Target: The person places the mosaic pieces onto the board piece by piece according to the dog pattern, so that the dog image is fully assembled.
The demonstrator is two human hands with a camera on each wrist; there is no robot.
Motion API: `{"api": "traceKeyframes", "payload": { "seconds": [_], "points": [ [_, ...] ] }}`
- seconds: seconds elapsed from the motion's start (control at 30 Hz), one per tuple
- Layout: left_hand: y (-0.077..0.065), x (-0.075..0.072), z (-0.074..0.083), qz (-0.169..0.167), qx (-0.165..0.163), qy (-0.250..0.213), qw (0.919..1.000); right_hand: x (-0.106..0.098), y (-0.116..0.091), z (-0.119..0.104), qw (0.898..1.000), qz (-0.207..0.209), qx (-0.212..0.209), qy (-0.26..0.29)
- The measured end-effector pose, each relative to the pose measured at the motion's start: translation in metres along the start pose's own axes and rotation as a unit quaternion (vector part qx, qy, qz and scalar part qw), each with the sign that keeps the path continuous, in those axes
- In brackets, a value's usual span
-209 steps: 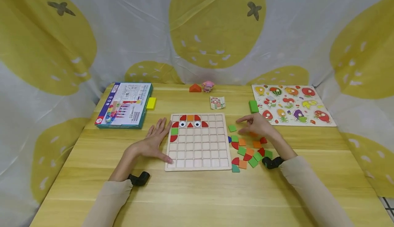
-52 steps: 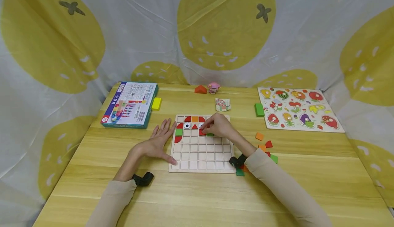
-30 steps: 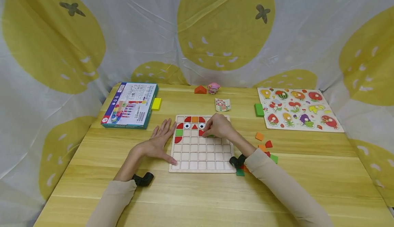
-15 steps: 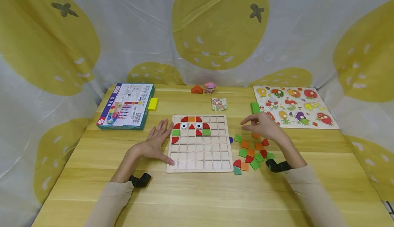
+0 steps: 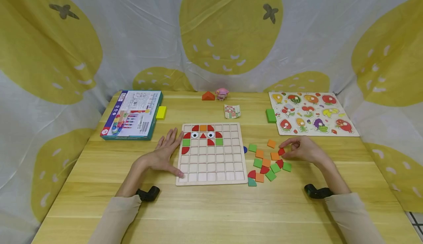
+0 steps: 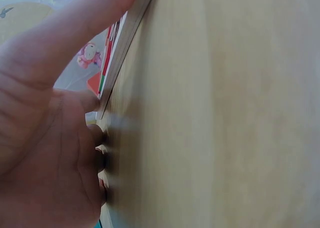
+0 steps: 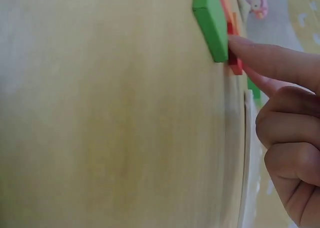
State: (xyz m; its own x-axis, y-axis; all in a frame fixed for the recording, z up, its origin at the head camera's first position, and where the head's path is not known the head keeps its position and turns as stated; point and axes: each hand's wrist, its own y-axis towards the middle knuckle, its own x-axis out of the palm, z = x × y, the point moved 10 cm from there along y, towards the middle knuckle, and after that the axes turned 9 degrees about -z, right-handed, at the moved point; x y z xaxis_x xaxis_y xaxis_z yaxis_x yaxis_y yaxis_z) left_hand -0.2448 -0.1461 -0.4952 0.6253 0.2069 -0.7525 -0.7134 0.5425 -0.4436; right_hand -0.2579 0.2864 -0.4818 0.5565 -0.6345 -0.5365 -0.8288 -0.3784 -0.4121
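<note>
My left hand (image 5: 162, 157) lies spread at the left side of the wooden grid board (image 5: 211, 184), thumb over its near-left corner and index fingertip at its left edge. In the left wrist view the thumb (image 6: 65, 30) reaches over the board's edge. On the board's upper left, red quarter-circles, green squares, an orange square, a red triangle and two eye tiles (image 5: 210, 135) sit in cells. My right hand (image 5: 305, 149) pinches a red quarter-circle tile (image 5: 281, 151) between thumb and index finger at the loose pile's right side; its other fingers are curled, seen in the right wrist view.
Loose green, orange and red tiles (image 5: 266, 162) lie right of the board, with a blue piece (image 5: 245, 149) at its edge. Behind are a pattern card (image 5: 232, 111), pink figurine (image 5: 222, 93), red block (image 5: 208, 96), fruit puzzle (image 5: 314, 113), green block (image 5: 271, 115), yellow block (image 5: 161, 112) and box (image 5: 132, 115).
A red quarter-circle and a green square have been added below the right eye tile. My right hand has gone from the board back to the loose tiles. My left hand has stayed at the board.
</note>
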Motion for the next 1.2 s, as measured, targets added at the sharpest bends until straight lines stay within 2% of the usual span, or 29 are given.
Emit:
{"api": "traceKeyframes", "payload": {
  "seconds": [0.2, 0.43, 0.6, 0.73, 1.0, 1.2],
  "points": [
    [-0.003, 0.000, 0.002, 0.001, 0.004, 0.000, 1.0000, -0.002, 0.005, 0.001, 1.000, 0.003, -0.009, -0.021],
    [-0.003, -0.006, 0.000, 0.005, -0.017, 0.009, 0.9998, -0.004, 0.002, 0.017, 0.998, 0.028, 0.050, 0.028],
    [-0.002, -0.008, 0.003, 0.004, -0.016, 0.012, 0.9998, 0.000, 0.004, 0.017, 0.997, 0.026, 0.067, 0.023],
    [0.001, -0.009, 0.002, 0.006, -0.021, 0.020, 0.9996, -0.001, 0.005, 0.011, 0.998, 0.025, 0.062, 0.004],
    [0.006, -0.008, -0.002, 0.007, -0.018, 0.022, 0.9996, 0.002, 0.007, 0.002, 0.998, 0.023, 0.046, 0.020],
    [0.010, -0.005, -0.003, 0.000, -0.025, 0.032, 0.9992, 0.000, 0.007, -0.009, 0.997, 0.054, 0.034, -0.046]
  ]
}}
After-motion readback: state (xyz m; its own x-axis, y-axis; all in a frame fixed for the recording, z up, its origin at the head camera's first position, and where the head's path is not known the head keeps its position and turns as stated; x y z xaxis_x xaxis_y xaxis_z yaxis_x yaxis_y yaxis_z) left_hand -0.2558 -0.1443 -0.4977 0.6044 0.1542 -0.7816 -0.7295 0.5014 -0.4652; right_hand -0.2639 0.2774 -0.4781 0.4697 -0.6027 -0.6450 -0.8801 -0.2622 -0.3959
